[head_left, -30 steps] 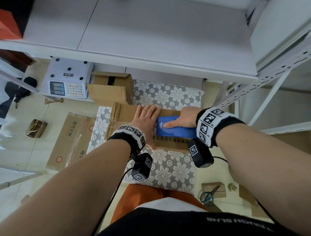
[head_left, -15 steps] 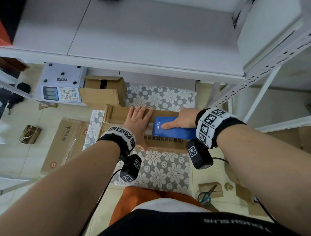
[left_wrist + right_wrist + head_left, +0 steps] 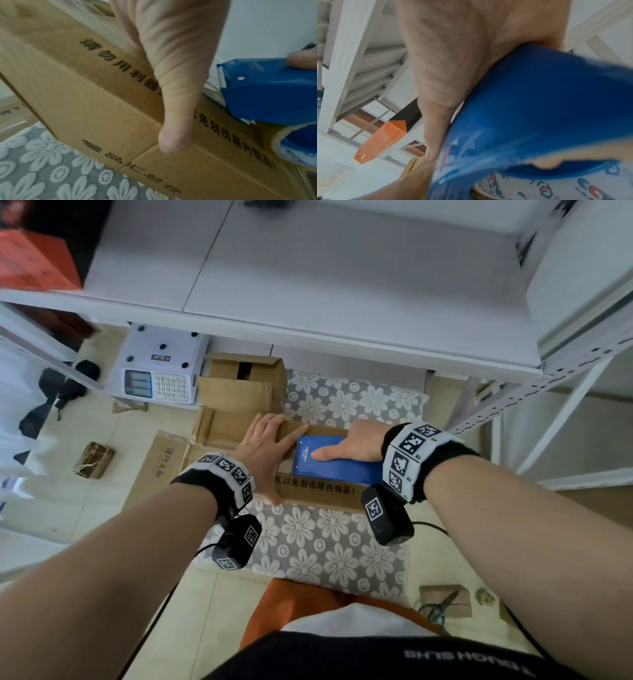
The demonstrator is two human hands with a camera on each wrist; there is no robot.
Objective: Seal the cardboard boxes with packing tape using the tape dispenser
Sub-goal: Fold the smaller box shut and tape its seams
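Observation:
A brown cardboard box (image 3: pixel 318 491) with black printed characters lies on a grey floral cloth (image 3: pixel 325 546). My left hand (image 3: pixel 265 446) lies flat on its top, fingers straight, thumb (image 3: pixel 176 135) down over the front edge. My right hand (image 3: pixel 349 445) grips the blue tape dispenser (image 3: pixel 334 462), thumb stretched along its top. The dispenser (image 3: pixel 267 92) sits on the box top just right of my left hand, its toothed blade facing that hand. A tape roll (image 3: pixel 295 147) shows under the dispenser (image 3: pixel 530 115). The box seam is hidden under my hands.
Another open cardboard box (image 3: pixel 239 392) stands behind, beside a white electronic scale (image 3: pixel 157 371). Flattened cartons (image 3: pixel 161 467) lie on the floor to the left. Scissors (image 3: pixel 440 606) lie on the floor at the right. A white shelf board (image 3: pixel 308 313) overhangs the far side.
Both hands stay in nearly the same hold on the box top and dispenser. Only my head view has shifted a little.

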